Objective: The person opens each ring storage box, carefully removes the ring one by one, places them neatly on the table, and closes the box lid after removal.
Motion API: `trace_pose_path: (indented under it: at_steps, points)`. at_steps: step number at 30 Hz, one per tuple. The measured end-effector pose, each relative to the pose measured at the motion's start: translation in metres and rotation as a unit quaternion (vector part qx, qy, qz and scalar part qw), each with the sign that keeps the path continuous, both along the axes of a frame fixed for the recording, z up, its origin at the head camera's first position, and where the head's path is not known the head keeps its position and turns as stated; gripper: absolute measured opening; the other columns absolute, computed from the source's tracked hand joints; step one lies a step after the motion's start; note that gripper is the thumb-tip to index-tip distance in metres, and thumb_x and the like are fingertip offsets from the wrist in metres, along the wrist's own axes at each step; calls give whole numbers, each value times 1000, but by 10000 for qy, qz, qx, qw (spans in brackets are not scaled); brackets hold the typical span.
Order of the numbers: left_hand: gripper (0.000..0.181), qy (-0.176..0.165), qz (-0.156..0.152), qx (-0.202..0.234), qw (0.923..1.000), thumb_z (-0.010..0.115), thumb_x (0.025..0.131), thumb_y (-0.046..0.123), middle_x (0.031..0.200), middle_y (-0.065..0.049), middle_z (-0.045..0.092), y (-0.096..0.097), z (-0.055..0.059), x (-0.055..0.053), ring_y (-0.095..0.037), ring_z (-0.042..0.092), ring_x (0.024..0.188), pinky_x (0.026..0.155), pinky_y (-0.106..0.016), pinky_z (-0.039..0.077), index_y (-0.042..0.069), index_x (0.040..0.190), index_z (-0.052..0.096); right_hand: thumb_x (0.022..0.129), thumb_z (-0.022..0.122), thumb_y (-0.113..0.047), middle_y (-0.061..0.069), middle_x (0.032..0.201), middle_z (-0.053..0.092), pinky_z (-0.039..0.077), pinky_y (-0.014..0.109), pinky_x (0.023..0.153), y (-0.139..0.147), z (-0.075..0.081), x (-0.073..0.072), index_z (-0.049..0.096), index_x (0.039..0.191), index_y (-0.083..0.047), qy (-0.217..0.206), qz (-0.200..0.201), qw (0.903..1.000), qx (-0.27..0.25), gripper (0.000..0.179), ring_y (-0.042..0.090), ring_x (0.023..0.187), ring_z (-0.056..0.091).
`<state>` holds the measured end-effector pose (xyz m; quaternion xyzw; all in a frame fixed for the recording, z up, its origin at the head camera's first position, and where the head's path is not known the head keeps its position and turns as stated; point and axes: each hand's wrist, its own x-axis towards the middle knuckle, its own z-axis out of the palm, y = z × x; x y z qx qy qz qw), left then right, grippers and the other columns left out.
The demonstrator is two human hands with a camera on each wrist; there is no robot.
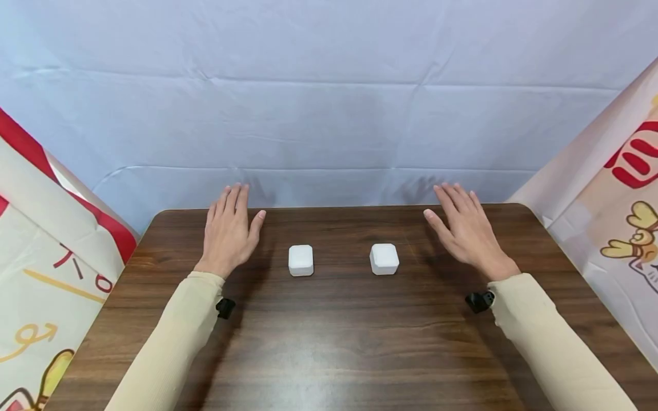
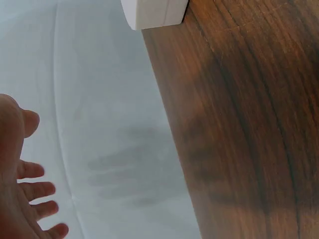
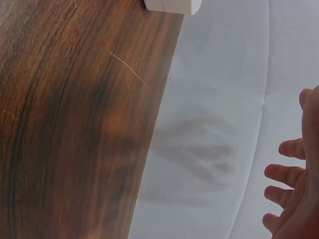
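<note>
Two small white blocks with rounded corners sit side by side on the brown wooden table point(image 1: 329, 331). To the left block's point(image 1: 300, 261) left, my left hand point(image 1: 228, 237) is held over the table with straight fingers pointing at the back edge, holding nothing. My right hand point(image 1: 465, 228) mirrors it, to the right of the right block point(image 1: 384, 259), its fingers straight and thumb spread, also holding nothing. Each wrist view catches part of a block at its top edge: the left block point(image 2: 157, 12) in one, the right block point(image 3: 174, 5) in the other.
A pale cloth point(image 1: 319, 125) hangs right behind the table's back edge. Printed cloths flank the table, one with red bands point(image 1: 103, 222) on the left and one with cartoon drawings point(image 1: 637, 240) on the right. Small black devices are worn at the left wrist point(image 1: 225, 308) and right wrist point(image 1: 480, 301).
</note>
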<state>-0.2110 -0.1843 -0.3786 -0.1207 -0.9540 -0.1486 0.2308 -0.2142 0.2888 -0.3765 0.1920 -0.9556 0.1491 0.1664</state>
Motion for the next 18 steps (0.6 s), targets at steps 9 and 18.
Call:
trace_pose_path:
  at_steps: [9,18]
  points:
    - [49,0,-150,384,9991,56,104,30,132,-26,57,2,-5,3,-45,48,125,98,-59,41,-7,137,54,108,47,-41,26,146,47,26,64,110,-4,-3,1,49,148,-1,90,-19,9989,-463,56,47,137,39]
    - [44,-820,-329,1076,9903,57,104,28,131,-23,59,4,-11,6,-43,50,124,101,-59,40,-3,136,57,107,48,-42,25,144,50,29,65,104,-9,0,13,53,146,-5,-311,-107,9967,-748,53,46,134,41]
